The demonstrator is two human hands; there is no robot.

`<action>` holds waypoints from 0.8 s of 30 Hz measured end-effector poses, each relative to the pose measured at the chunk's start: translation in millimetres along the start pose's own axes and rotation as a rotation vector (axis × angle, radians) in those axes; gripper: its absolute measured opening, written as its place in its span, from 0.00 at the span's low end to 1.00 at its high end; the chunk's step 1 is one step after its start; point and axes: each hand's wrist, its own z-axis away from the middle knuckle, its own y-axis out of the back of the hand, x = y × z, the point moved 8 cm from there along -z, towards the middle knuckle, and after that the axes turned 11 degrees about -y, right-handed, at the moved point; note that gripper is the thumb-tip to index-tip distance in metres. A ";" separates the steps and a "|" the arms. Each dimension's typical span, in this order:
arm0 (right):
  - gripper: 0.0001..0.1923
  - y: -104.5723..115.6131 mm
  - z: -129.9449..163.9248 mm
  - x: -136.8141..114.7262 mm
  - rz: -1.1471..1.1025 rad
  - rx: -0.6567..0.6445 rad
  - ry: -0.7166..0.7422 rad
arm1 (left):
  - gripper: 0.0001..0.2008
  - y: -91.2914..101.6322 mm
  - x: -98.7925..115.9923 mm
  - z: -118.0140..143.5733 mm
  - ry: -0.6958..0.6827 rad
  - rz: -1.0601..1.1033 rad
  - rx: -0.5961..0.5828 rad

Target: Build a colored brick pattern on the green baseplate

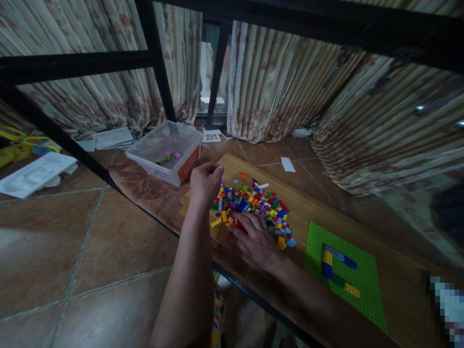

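Note:
A heap of small coloured building bricks (250,198) is spread on the wooden board. My left hand (207,182) hovers over the heap's left edge, beside the plastic box. Its fingers are curled together in a pinch, and whatever they may hold is hidden. My right hand (255,239) lies on the near side of the heap, fingers apart and touching bricks. Red shows between its fingers, at a red brick (238,224). Right of the heap is a green baseplate (362,261), bearing an angular outline of blue, yellow and green bricks (328,263).
The clear plastic box (145,153) with an orange label holds a few green and pink bricks. Under everything lies the wooden board (304,203) on a brown cloth-covered surface (159,203). Black metal bars (155,63) cross the view. White packaging trays (36,174) are at far left.

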 end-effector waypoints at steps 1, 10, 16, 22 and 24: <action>0.14 0.9 -1.6 3.8 0.007 0.008 -0.013 | 0.13 -0.9 0.1 0.3 0.005 0.017 0.000; 0.11 19.2 -20.1 37.3 -0.061 0.150 -0.209 | 0.14 -6.9 0.4 1.7 0.020 0.024 -0.032; 0.12 40.8 -8.2 102.7 -0.140 0.320 -0.520 | 0.14 -5.7 3.4 2.2 0.021 -0.035 -0.055; 0.16 20.8 1.1 171.4 -0.127 0.129 -0.852 | 0.16 -7.5 2.8 2.8 0.032 -0.068 -0.071; 0.16 9.3 2.4 178.0 -0.143 0.047 -0.890 | 0.16 -8.8 3.1 2.4 0.010 -0.079 -0.074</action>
